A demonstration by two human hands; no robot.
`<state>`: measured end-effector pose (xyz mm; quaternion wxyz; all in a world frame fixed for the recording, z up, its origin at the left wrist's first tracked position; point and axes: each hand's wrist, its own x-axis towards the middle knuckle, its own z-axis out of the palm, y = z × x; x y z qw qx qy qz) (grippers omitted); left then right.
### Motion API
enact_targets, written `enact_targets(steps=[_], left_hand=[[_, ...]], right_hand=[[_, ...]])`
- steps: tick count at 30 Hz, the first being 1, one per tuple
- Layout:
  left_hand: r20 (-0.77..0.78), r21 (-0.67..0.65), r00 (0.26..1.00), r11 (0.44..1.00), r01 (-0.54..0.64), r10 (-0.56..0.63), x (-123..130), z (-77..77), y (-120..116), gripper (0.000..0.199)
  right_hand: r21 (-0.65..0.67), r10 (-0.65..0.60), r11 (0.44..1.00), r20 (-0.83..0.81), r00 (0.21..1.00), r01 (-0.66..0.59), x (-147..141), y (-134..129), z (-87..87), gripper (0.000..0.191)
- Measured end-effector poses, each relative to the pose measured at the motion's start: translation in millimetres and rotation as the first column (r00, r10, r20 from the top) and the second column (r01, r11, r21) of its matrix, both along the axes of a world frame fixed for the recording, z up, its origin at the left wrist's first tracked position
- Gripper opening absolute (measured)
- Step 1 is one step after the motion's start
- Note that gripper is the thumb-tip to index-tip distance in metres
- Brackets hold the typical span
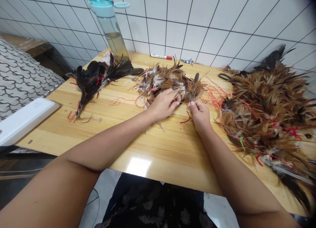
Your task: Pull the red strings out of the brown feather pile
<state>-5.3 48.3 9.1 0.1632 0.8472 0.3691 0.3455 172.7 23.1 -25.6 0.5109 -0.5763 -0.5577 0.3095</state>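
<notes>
My right hand point(200, 115) pinches a small bunch of brown feathers point(195, 88) by its lower end, thumb and forefinger pressed together. Just left of it, my left hand point(166, 104) is closed with curled fingers at the front edge of a loose pile of brown and grey feathers point(160, 77). What its fingertips hold, if anything, is too hidden to name. A short red string point(187, 117) lies on the wooden table point(158, 145) between and below my hands.
Black feathers point(91, 77) lie left; a big heap of tied brown feathers point(269, 99) covers the right side, with red strings point(214, 93) beside it. At the back are a water bottle point(114, 40), a red marker point(161, 56) and a tiled wall. A white device point(27, 121) juts over the left edge.
</notes>
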Motion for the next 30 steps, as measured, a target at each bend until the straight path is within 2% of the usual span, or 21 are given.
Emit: enact_targets(steps=[3, 6, 9, 12, 15, 20, 24, 27, 30], left_hand=[[0.294, -0.3, 0.954, 0.953, 0.029, 0.063, 3.9, 3.2, 0.0, 0.002], [0.514, -0.523, 0.847, 0.832, 0.185, 0.134, 8.6, 1.7, 0.1, 0.009], [0.573, -0.636, 0.795, 0.72, 0.277, 0.2, 13.0, -2.2, -1.0, 0.01], [0.543, -0.678, 0.809, 0.686, 0.265, 0.225, 15.9, -6.8, -1.7, 0.01], [0.5, -0.67, 0.845, 0.703, 0.236, 0.192, 16.3, -10.6, -0.5, 0.007], [0.391, -0.557, 0.907, 0.824, 0.102, 0.153, 13.4, -10.7, 1.0, 0.006], [0.299, -0.467, 0.945, 0.884, 0.022, 0.135, 11.6, -6.2, -1.4, 0.007], [0.283, -0.413, 0.953, 0.911, 0.015, 0.112, 11.5, -4.5, -3.0, 0.006], [0.317, -0.434, 0.943, 0.9, 0.046, 0.105, 12.6, -5.4, -3.0, 0.006]], right_hand=[[-0.018, 0.0, 1.0, 0.021, 1.0, 0.0, -0.6, -0.1, 0.0, 0.028], [-0.006, 0.011, 1.0, 0.066, 0.998, -0.011, -1.4, -0.1, -0.2, 0.028], [0.035, 0.052, 0.998, 0.153, 0.987, -0.058, -1.9, 0.1, 0.0, 0.023], [0.042, 0.087, 0.994, 0.217, 0.972, -0.098, -1.9, 0.7, 0.0, 0.02], [0.045, 0.103, 0.992, 0.234, 0.967, -0.116, -1.5, 1.6, -0.8, 0.02], [0.043, 0.138, 0.988, 0.22, 0.966, -0.151, -1.7, 1.7, -0.2, 0.018], [0.043, 0.168, 0.982, 0.217, 0.962, -0.181, -2.1, 1.5, 0.8, 0.018], [0.062, 0.195, 0.975, 0.234, 0.953, -0.215, -1.7, 2.3, -0.6, 0.018], [0.083, 0.212, 0.966, 0.28, 0.936, -0.244, -1.2, 3.0, -2.9, 0.019]])
